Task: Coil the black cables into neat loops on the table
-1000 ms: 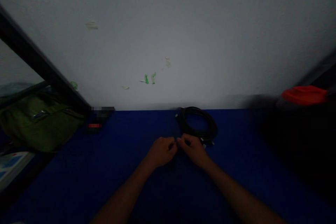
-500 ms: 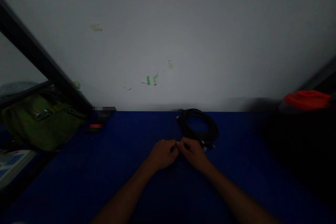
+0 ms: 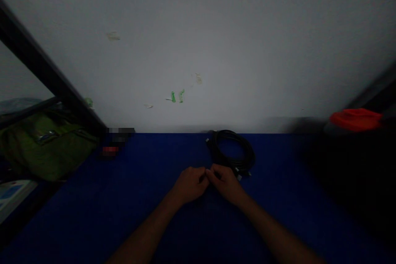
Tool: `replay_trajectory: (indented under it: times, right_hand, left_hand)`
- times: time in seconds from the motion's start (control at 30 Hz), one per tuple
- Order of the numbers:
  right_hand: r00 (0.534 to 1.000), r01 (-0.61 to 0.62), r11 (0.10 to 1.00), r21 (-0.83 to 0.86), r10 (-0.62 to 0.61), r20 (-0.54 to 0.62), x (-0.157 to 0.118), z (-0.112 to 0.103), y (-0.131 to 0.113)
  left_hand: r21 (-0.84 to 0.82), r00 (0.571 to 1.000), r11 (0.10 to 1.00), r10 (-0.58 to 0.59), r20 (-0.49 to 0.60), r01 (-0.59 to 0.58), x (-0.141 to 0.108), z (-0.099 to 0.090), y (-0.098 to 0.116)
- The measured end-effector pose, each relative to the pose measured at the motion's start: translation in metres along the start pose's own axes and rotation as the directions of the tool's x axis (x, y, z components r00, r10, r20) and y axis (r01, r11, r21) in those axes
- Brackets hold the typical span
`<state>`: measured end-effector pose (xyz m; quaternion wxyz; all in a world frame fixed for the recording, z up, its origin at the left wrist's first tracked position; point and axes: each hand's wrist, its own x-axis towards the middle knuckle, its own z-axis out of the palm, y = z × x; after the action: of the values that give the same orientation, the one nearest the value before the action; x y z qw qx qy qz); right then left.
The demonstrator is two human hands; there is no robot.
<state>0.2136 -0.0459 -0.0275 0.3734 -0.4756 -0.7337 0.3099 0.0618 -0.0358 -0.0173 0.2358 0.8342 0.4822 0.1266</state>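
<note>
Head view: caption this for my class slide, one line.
Left hand and right hand meet beside a coiled black cable on a blue tabletop.

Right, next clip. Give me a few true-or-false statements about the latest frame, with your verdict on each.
1. The left hand and right hand meet at the fingertips. True.
2. A coil of black cable lies just beyond the hands. True.
3. The coil hangs on the wall. False: it lies on the blue tabletop.
4. A bag sits right of the hands. False: the olive green bag sits far left of them.
5. A red item shows at the far right. True.
</note>
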Motion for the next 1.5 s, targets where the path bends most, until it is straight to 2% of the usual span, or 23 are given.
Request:
replay_trajectory:
  times: [0.23,0.37,0.5,0.67,0.77,0.83,0.97,1.07,1.13,1.3,1.4,1.5]
  right_hand:
    - [1.000,0.023,0.999,-0.027,-0.023,-0.002,0.000,-0.001,-0.002]
    - [0.990,0.117,0.987,-0.108,-0.125,-0.066,-0.002,-0.002,-0.005]
    - [0.949,0.246,0.949,-0.199,-0.278,-0.148,-0.005,-0.003,-0.010]
    - [0.892,0.327,0.895,-0.303,-0.398,-0.212,-0.006,-0.009,-0.013]
    - [0.843,0.353,0.865,-0.357,-0.460,-0.280,-0.005,-0.016,-0.013]
    - [0.828,0.324,0.854,-0.406,-0.464,-0.315,-0.003,-0.022,-0.012]
    - [0.860,0.154,0.833,-0.531,-0.378,-0.344,0.004,-0.031,-0.008]
    - [0.877,-0.013,0.778,-0.628,-0.292,-0.382,0.008,-0.031,-0.001]
    - [0.899,-0.074,0.730,-0.679,-0.246,-0.363,0.009,-0.029,0.005]
    - [0.977,-0.074,0.618,-0.783,-0.112,-0.180,0.010,-0.024,0.014]
    - [0.983,-0.069,0.594,-0.802,-0.096,-0.155,0.010,-0.024,0.015]
    - [0.975,-0.086,0.621,-0.779,-0.106,-0.193,0.011,-0.026,0.013]
  left_hand:
    - [-0.005,1.000,1.000,0.012,-0.006,-0.012,0.000,-0.001,0.000]
    - [-0.002,1.000,1.000,0.016,-0.007,-0.016,-0.001,-0.001,0.000]
    - [0.004,1.000,1.000,0.009,0.001,-0.009,-0.001,-0.001,0.000]
    - [-0.034,1.000,0.999,0.027,-0.005,-0.027,-0.001,-0.002,0.001]
    - [-0.008,1.000,1.000,0.012,-0.018,-0.012,-0.001,-0.001,0.002]
    - [0.020,1.000,1.000,-0.001,-0.026,0.002,-0.001,-0.001,0.002]
    - [0.009,1.000,1.000,-0.006,-0.024,0.006,0.000,-0.002,0.004]
    - [0.000,1.000,1.000,0.008,-0.028,-0.008,-0.001,-0.003,0.005]
    - [-0.008,1.000,1.000,0.003,-0.022,-0.003,-0.001,-0.003,0.005]
    - [-0.001,1.000,1.000,-0.011,-0.027,0.011,-0.002,-0.003,0.005]
    - [0.005,1.000,1.000,-0.006,-0.028,0.006,-0.001,-0.003,0.004]
    - [0.000,1.000,1.000,-0.006,-0.026,0.006,-0.001,-0.005,0.003]
